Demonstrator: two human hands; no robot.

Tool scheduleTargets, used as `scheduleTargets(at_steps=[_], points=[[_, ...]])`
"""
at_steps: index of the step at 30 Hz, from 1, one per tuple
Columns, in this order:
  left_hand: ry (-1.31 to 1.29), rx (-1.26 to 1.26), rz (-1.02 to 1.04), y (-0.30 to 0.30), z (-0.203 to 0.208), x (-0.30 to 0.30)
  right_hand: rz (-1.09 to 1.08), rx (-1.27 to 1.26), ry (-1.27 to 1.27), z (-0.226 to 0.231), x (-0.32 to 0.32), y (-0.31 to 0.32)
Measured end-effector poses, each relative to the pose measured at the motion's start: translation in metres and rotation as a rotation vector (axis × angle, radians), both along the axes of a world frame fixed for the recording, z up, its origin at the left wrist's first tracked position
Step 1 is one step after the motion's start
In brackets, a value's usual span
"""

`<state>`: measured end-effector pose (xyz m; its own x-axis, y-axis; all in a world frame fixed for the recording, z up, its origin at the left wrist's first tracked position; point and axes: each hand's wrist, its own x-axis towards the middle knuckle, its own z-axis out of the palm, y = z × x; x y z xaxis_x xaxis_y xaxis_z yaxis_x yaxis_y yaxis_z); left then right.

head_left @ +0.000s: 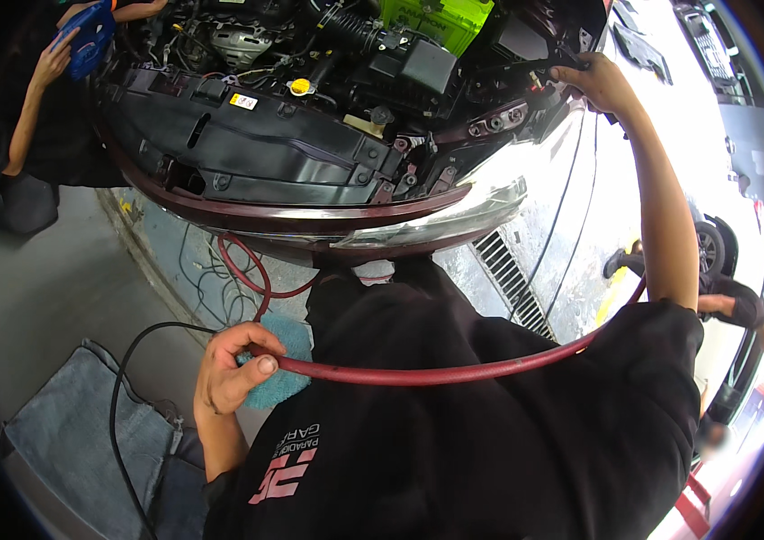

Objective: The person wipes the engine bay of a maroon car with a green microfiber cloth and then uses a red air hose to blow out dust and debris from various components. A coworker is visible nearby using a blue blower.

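Observation:
My left hand (236, 367) is closed round a red hose (436, 373), in front of my dark shirt. A teal cloth (278, 389) hangs beside the fingers, partly behind them. From this hand the hose bows across my body to the right and passes behind my right forearm. My right hand (605, 85) reaches up to the right side of the car's open engine bay (310, 144). Its fingers are curled at a dark piece there, which I cannot make out against the black parts. Below the bay sits the clear headlight (481, 200).
At the far left, another person's hand (52, 61) holds a blue cloth (87, 40). Red hose loops (247, 261) and thin black cables lie on the floor below the bumper (265, 220). A floor grate (512, 279) lies right of my legs. Grey-blue towels (94, 432) are at lower left.

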<state>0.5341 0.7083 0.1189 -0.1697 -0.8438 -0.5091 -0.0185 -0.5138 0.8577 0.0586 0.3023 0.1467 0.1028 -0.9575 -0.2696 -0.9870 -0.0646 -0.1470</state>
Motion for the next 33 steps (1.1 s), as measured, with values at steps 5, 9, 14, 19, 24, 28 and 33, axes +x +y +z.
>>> scheduleTargets(at_steps=[5, 9, 14, 19, 24, 28, 33], points=[[-0.030, 0.028, 0.123, 0.001, 0.017, -0.057, 0.079, 0.125, -0.094, -0.020, -0.024, -0.049], [-0.059, 0.047, 0.193, -0.005, 0.024, -0.102, 0.165, 0.099, -0.098, -0.028, -0.033, -0.072], [-0.085, 0.124, 0.260, -0.014, 0.033, -0.146, 0.275, 0.012, -0.158, -0.027, -0.039, -0.101], [-0.179, 0.121, 0.312, -0.018, 0.046, -0.170, 0.521, 0.095, 0.075, 0.014, 0.015, -0.124], [-0.214, 0.124, 0.344, -0.018, 0.050, -0.180, 0.445, 0.287, 0.030, -0.023, 0.019, -0.177], [-0.214, 0.130, 0.338, -0.028, 0.050, -0.184, 0.616, 0.617, 0.044, -0.077, 0.004, -0.257], [-0.253, 0.157, 0.378, -0.022, 0.052, -0.197, 0.630, 0.538, 0.107, -0.058, 0.039, -0.234]])
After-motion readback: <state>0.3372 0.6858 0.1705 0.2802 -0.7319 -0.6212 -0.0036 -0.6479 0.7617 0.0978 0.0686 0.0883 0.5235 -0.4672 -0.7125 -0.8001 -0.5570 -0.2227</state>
